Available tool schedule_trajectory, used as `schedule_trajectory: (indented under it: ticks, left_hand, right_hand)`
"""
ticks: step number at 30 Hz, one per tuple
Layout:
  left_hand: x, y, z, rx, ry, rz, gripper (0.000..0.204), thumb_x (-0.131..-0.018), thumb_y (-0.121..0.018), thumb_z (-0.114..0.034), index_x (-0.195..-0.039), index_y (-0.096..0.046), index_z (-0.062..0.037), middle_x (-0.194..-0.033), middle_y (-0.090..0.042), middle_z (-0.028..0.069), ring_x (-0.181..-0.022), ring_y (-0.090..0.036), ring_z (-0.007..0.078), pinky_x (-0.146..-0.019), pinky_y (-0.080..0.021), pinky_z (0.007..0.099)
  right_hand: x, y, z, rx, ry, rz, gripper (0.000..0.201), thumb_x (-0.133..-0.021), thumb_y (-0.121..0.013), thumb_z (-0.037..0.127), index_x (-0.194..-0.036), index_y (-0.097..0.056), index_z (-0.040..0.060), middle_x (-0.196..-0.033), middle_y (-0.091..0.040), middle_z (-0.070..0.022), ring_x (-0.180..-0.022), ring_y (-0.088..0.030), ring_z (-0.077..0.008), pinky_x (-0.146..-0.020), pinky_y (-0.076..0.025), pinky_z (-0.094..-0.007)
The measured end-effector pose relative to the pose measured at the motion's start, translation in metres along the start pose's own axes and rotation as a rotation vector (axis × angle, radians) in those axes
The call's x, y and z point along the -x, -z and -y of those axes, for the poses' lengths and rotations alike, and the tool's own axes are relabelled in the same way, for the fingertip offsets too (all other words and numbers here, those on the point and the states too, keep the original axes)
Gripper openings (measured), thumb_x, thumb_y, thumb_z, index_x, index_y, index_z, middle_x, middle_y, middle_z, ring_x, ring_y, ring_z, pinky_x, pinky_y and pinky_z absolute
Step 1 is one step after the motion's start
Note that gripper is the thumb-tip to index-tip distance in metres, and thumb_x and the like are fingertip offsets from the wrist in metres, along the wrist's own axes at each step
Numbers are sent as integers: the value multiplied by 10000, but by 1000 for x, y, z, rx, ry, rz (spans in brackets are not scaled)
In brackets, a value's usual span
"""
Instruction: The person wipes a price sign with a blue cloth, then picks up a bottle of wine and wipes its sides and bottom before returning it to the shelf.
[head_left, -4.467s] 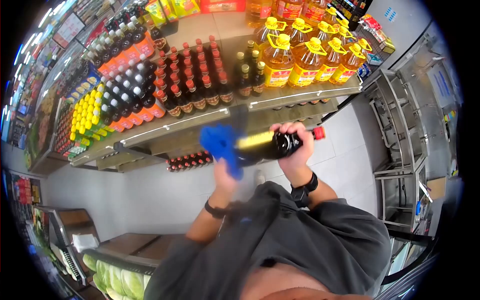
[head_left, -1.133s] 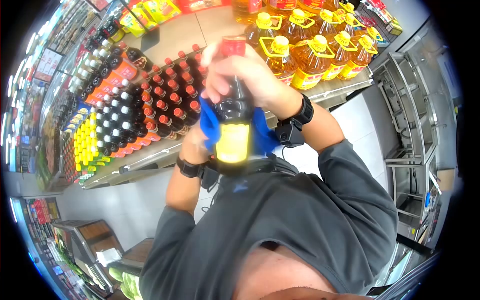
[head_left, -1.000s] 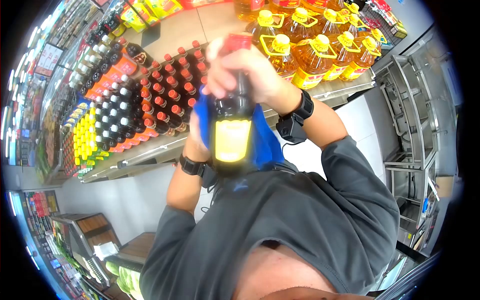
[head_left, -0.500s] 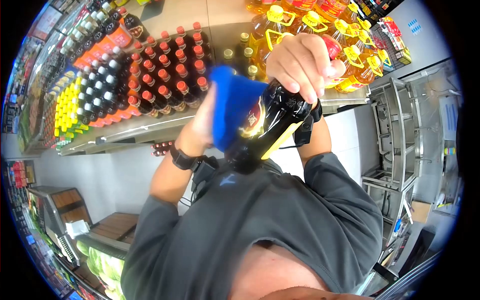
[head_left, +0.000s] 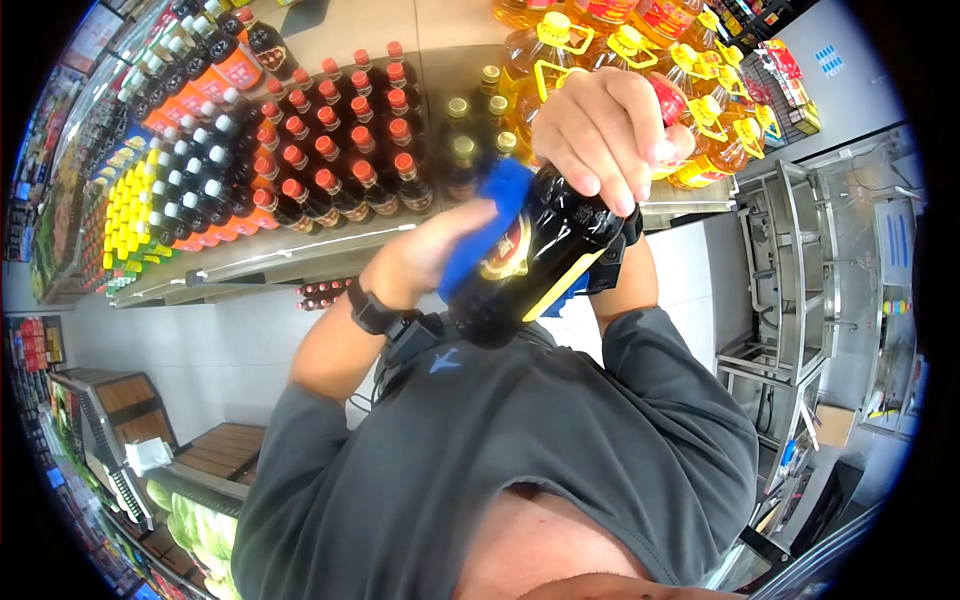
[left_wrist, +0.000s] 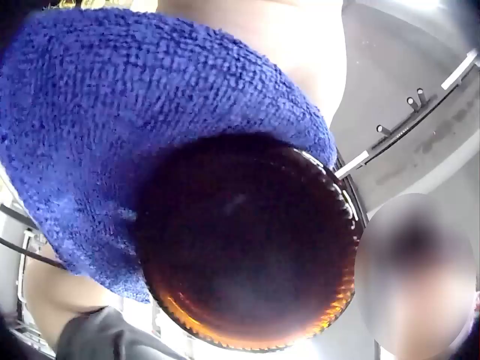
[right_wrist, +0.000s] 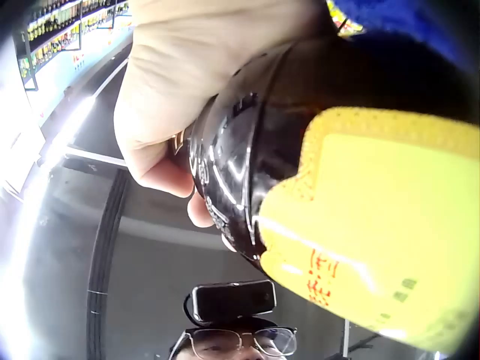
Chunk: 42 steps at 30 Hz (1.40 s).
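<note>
A dark glass bottle (head_left: 545, 250) with a red cap (head_left: 668, 98) is held tilted in front of the chest, cap end up to the right. My right hand (head_left: 600, 135) grips it around the neck and shoulder. My left hand (head_left: 435, 240) holds a blue cloth (head_left: 485, 232) against the side of the bottle's lower body; the fingers are mostly hidden behind cloth and bottle. In the left wrist view the textured cloth (left_wrist: 150, 90) wraps one side of the bottle's round base (left_wrist: 247, 240). A plain yellow label (right_wrist: 382, 217) with red print faces the right wrist camera.
Beyond the hands, a shelf carries rows of red-capped dark bottles (head_left: 350, 145), gold-capped bottles (head_left: 462, 150) and large yellow-capped oil jugs (head_left: 628, 45). White-capped bottles (head_left: 205, 165) stand left. A metal rack (head_left: 795, 270) is at right, cabbages (head_left: 195, 525) at lower left.
The bottle has turned from near-upright to tilted right, its yellow label swinging away from the head camera. Over the last half second the cloth and left hand have slid along its side toward the neck.
</note>
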<state>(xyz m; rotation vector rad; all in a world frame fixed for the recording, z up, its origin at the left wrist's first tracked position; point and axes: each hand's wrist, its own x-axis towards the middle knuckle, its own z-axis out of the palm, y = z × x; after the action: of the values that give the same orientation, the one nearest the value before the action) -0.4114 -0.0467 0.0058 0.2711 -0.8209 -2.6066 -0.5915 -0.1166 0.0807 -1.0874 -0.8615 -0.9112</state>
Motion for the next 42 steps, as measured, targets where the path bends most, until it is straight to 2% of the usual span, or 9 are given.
schedule_trajectory:
  ticks: [2, 5, 6, 9, 13, 23, 29, 34, 42]
  left_hand:
    - [2, 10, -6, -82, 72, -15, 782, -856, -611, -476, -1386, -357, 39, -1333, -503, 207, -1207, -534, 311, -1031, -433, 433]
    - [0, 10, -2, -176, 1, -29, 401, -870, -635, -358, -1095, -571, -32, -869, -631, 37, -740, -589, 104, -652, -485, 240]
    - [0, 2, -6, -247, -6, -26, 409, -864, -642, -355, -1106, -562, -35, -874, -628, 36, -742, -586, 101, -645, -481, 238]
    - [-3, 7, 2, -282, -89, 7, 467, -899, -599, -375, -1190, -521, -19, -992, -632, 79, -837, -616, 139, -706, -510, 274]
    - [-3, -18, -8, 326, -14, 51, 570, -992, -422, -359, -1381, -353, 52, -1315, -507, 217, -1193, -541, 303, -1019, -449, 429]
    - [7, 19, 18, 32, 41, -182, 565, -1019, -341, -357, -1415, -307, 45, -1376, -445, 224, -1249, -490, 306, -1043, -424, 407]
    - [15, -11, 21, -199, -139, -266, 428, -983, -482, -422, -914, -609, -19, -771, -627, 41, -668, -587, 113, -610, -478, 235]
    - [9, -31, 14, -6, -109, -83, 681, -997, -314, -510, -1411, -321, 30, -1349, -472, 220, -1212, -526, 304, -1023, -443, 443]
    - [16, -41, 13, 169, -104, 120, 602, -991, -397, -427, -1371, -376, 40, -1310, -518, 224, -1139, -584, 296, -983, -479, 403]
  right_hand:
    - [-5, -3, -5, 25, -58, 6, 153, -756, -538, 210, -820, -580, 77, -525, -610, 0, -454, -606, -149, -653, -531, -310]
    - [-6, -5, -13, 24, -78, -22, 141, -770, -524, 214, -800, -554, 79, -510, -598, 2, -439, -597, -151, -617, -527, -303]
    - [-6, -5, -12, 20, -87, -51, 144, -774, -519, 215, -804, -554, 79, -506, -594, 4, -435, -594, -150, -615, -527, -301]
    - [-3, -4, -16, -9, -59, -87, 144, -773, -507, 217, -804, -554, 84, -492, -580, 12, -426, -585, -146, -620, -526, -296]
    - [-5, 0, -14, 1, -40, -33, 144, -765, -506, 215, -809, -558, 88, -493, -582, 17, -428, -586, -146, -635, -529, -296]
    - [-9, -7, -15, 21, -63, -5, 151, -765, -496, 205, -815, -556, 76, -492, -584, 18, -429, -591, -145, -635, -530, -293]
    - [-10, -15, -15, 7, -68, -9, 160, -770, -487, 203, -817, -550, 64, -496, -588, 23, -421, -585, -138, -620, -528, -294]
    - [-2, -7, -18, -60, -16, -71, 168, -773, -488, 207, -832, -551, 63, -496, -581, 27, -437, -591, -138, -641, -528, -293]
    - [-3, -9, -14, -36, -34, 29, 170, -777, -492, 209, -846, -573, 77, -518, -598, 15, -464, -604, -140, -680, -535, -298]
